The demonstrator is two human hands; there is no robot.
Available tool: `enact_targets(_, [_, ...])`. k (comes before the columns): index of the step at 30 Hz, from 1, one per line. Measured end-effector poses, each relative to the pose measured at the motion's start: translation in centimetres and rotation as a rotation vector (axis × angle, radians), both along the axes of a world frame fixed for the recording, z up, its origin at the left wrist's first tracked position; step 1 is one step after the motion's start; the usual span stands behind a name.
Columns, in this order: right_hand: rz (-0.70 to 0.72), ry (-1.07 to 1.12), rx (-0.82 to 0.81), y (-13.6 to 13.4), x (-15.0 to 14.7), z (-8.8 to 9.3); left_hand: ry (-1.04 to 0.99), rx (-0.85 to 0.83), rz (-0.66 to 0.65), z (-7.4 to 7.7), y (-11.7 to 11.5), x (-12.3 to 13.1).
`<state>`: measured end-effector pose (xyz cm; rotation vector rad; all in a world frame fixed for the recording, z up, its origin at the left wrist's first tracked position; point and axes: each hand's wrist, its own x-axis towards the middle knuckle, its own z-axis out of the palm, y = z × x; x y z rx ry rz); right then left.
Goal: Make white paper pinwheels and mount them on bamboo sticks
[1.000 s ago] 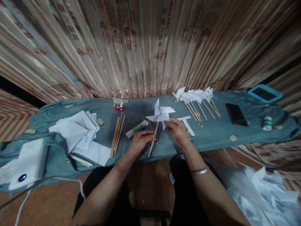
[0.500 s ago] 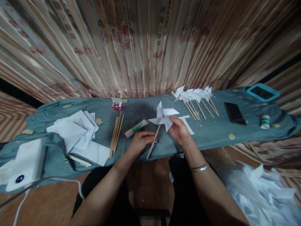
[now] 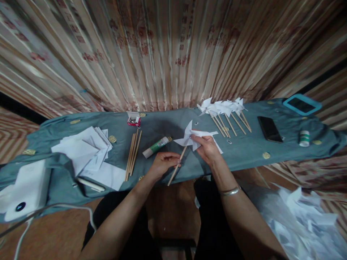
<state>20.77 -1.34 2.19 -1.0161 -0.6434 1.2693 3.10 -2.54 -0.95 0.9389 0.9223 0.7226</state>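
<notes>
A white paper pinwheel (image 3: 187,134) on a thin wooden stick (image 3: 174,174) is held between my hands above the front of the table. My left hand (image 3: 166,163) pinches the stick below the blades. At the pinwheel's centre, the thumb of my right hand (image 3: 206,146) presses on the pin, its fingers closed around the paper from the right. My right hand covers part of the blades. Just left of the pinwheel lies a green and white glue stick (image 3: 155,147). White paper strips (image 3: 215,139) lie partly behind my right hand.
Finished pinwheels (image 3: 222,107) lie at the back right, beside a black phone (image 3: 269,129). Loose sticks (image 3: 132,155), a red box of pins (image 3: 133,119) and a stack of paper (image 3: 78,146) are to the left. A white device (image 3: 29,187) with a cable stands far left.
My right thumb has moved left from a blade's edge onto the pinwheel's centre, and the right hand now covers more of the blades. My left hand keeps its hold on the stick.
</notes>
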Motion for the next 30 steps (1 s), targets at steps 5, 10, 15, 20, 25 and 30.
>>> enact_targets(5, [-0.010,-0.018,0.001,0.1,0.0,-0.3,-0.016,-0.016,0.008,0.1,0.0,0.1])
enact_targets(10, [-0.036,-0.017,-0.007,0.1,-0.4,-0.3,-0.012,-0.007,0.007,0.2,0.0,0.0])
enact_targets(15, [-0.067,0.004,-0.027,0.2,-0.9,-0.4,-0.008,-0.010,0.014,0.1,0.0,0.0])
enact_targets(20, [-0.067,0.022,-0.022,0.1,-0.9,-0.1,-0.006,-0.005,0.044,0.1,0.1,0.0])
enact_targets(25, [-0.067,-0.011,-0.034,0.0,0.1,0.0,0.005,0.013,0.090,0.0,0.3,-0.2])
enact_targets(30, [-0.136,0.008,-0.053,0.0,0.7,-0.1,0.004,-0.004,0.113,-0.1,0.5,-0.2])
